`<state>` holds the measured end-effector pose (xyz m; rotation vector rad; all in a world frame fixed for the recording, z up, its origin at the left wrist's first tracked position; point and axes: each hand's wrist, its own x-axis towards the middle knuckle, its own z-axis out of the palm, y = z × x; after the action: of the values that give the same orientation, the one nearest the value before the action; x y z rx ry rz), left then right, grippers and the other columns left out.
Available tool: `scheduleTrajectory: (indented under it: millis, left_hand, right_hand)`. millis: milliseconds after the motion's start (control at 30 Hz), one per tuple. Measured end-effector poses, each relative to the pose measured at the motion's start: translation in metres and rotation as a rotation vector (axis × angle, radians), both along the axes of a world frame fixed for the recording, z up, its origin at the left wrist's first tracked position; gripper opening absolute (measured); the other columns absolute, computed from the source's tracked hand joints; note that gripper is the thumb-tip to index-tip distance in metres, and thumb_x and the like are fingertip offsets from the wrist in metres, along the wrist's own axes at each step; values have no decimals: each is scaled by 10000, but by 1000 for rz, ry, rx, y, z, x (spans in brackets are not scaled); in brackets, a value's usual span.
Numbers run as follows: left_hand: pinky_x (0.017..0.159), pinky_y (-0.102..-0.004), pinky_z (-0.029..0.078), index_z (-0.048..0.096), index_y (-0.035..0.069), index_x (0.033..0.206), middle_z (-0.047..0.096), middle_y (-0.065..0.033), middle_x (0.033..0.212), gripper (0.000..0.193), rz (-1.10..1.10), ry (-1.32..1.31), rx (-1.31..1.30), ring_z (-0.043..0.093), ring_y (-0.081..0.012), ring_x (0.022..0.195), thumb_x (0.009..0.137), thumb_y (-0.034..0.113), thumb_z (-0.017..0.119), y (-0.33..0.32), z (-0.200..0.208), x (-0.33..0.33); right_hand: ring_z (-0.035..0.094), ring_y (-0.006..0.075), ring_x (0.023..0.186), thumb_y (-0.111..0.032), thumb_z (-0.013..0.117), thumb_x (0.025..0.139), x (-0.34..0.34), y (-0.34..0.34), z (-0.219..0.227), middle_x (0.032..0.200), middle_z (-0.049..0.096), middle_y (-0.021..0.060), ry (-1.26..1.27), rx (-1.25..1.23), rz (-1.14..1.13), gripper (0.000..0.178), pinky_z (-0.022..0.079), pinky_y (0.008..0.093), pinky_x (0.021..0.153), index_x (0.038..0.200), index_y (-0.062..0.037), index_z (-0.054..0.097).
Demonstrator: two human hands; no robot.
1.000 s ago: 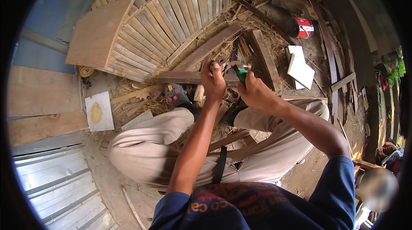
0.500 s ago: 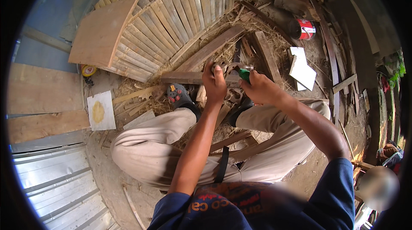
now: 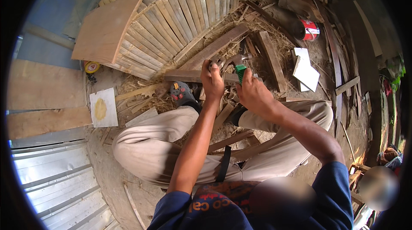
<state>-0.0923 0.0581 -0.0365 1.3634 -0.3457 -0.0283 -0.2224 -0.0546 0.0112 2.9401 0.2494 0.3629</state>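
My right hand (image 3: pixel 256 94) is wrapped round the green handle of a claw hammer (image 3: pixel 240 71). The hammer's metal head lies just beyond my fingers, its claw curving toward my left hand. My left hand (image 3: pixel 213 83) is closed, thumb and fingers pinched around a small metal piece (image 3: pixel 219 63) whose kind I cannot make out. Below both hands a dark wooden beam (image 3: pixel 184 76) lies across the ground between my feet. More metal shows in part beside my right hand, mostly hidden by it.
A slatted wooden panel (image 3: pixel 171 19) stands ahead on the left, a plywood sheet (image 3: pixel 107 30) against it. A yellow tape measure (image 3: pixel 91 67) is at its foot. Loose planks (image 3: pixel 272 60) and straw cover the ground. White board pieces (image 3: pixel 306 73) and a red can (image 3: pixel 310 30) lie to the right.
The hammer has turned in my right hand: its handle stands more upright and its head has shifted slightly away and left. My left hand keeps its pinch, moving little.
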Motion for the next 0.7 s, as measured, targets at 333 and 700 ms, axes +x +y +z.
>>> scheduleTrajectory:
  millis: [333, 700]
  left_hand:
    - [579, -327, 379, 535, -15, 768, 440, -13, 630, 426, 25, -75, -27, 437, -135, 645, 992, 332, 430, 4, -22, 28]
    - [756, -379, 537, 627, 16, 1066, 708, -135, 886, 516, -251, 117, -10, 679, -231, 795, 952, 455, 382, 14, -79, 62]
  right_hand:
    - [697, 415, 695, -229, 624, 924, -21, -16, 33, 848, 672, 319, 427, 377, 20, 677, 586, 470, 644, 1391, 172, 343]
    - [633, 165, 623, -200, 666, 942, -21, 5, 36, 703, 602, 78, 879, 1719, -686, 267, 507, 335, 515, 1011, 42, 577]
